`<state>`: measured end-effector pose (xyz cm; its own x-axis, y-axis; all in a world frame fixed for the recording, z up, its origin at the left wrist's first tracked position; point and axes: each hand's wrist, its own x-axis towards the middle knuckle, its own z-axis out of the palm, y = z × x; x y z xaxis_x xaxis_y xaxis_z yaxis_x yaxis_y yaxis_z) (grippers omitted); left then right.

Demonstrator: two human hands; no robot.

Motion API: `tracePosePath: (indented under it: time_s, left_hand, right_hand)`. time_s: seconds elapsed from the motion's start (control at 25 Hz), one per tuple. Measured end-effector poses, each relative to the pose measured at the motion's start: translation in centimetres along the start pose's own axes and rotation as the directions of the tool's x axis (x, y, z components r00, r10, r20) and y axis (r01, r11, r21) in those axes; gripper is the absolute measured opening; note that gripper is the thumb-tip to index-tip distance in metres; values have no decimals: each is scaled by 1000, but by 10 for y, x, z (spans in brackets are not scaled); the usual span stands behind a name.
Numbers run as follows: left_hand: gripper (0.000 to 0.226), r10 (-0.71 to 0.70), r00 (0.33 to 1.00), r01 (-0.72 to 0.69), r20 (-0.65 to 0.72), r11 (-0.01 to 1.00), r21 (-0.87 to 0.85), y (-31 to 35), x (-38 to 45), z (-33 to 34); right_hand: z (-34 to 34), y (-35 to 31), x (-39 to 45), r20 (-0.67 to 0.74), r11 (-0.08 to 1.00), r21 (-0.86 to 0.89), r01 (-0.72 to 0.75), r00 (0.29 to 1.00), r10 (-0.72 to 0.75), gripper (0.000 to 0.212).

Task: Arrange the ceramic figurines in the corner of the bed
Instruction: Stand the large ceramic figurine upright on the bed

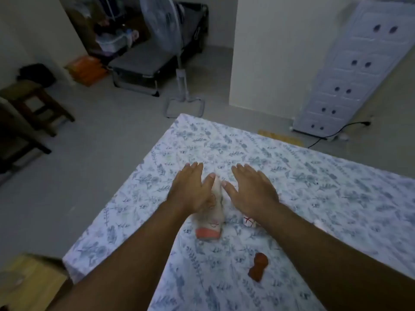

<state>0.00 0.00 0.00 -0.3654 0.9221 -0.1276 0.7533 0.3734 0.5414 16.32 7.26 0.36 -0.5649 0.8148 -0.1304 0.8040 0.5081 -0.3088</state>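
A dim room with a grey floor holds a bed (292, 176) covered in a white sheet printed with blue leaves, its corner pointing toward a standing fan (177, 63). Over the sheet both hands are spread flat with fingers extended and released, grasping nothing: the left hand (190, 189) and the right hand (251, 189) hover side by side, thumbs nearly meeting. Between and under them lies a white ceramic figurine (213, 216) with a pink base, blurred, on its side and partly hidden by the left wrist. A second small white figurine with a red mark (248, 221) peeks out from under the right wrist. Nearer the viewer, a brown figurine (258, 267) lies on the sheet beside the right forearm. Beyond the bed stand a pale drawer cabinet (350, 75), a grey folding cot (152, 59) and a wooden stool (38, 102).
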Motion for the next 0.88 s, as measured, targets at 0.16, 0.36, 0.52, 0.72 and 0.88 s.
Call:
tracePosePath:
  time_s: [0.16,0.36,0.52,0.72,0.88]
  left_hand:
    - [54,-193,958,253,211,918,-305,-56,10,41]
    - [40,-189,898,397,396,735,-550,-81,19,53]
    - [59,-88,940,307,331,643,-702,-93,19,25]
    - [57,82,992,13,94,685,-728,-103,17,-1]
    - [62,146,989,-98,13,723,-684,-113,-3,13]
  right_hand:
    - [63,-26,18,217,951,216,-221,961,174,63]
    - [88,-35,35,317,682,587,-436,899,302,54]
    - [79,-38,32,211,511,807,-296,953,219,45]
    - [74,-58,28,21,490,869,-71,994,106,72]
    - [90,-56,10,-67,513,858,16,994,81,74]
